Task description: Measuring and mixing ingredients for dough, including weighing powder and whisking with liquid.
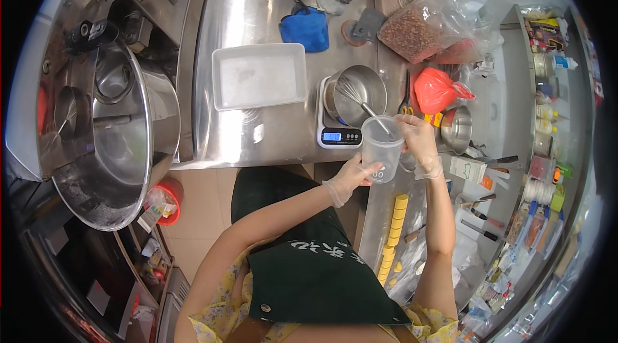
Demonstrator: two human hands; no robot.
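My gloved left hand (pixel 351 179) and gloved right hand (pixel 420 140) hold a translucent plastic measuring jug (pixel 375 152) between them. The left fingers press against its lower side, while the right ones are closed at its upper right edge. Just beyond the jug is a steel bowl (pixel 378 83) on a digital scale (pixel 349 137) with a lit display. A whisk (pixel 349 90) leans in that bowl, its handle pointing toward the jug. What the bowl and jug contain is not clear.
A white rectangular tub (pixel 259 77) and a blue cloth pouch (pixel 305 28) sit on the steel counter. To the right are a red plastic bag (pixel 440 90), scissors (pixel 405 103) and a small steel bowl (pixel 458 129). A large steel mixing bowl (pixel 149 143) stands at left; yellow pieces (pixel 394 227) line the right counter.
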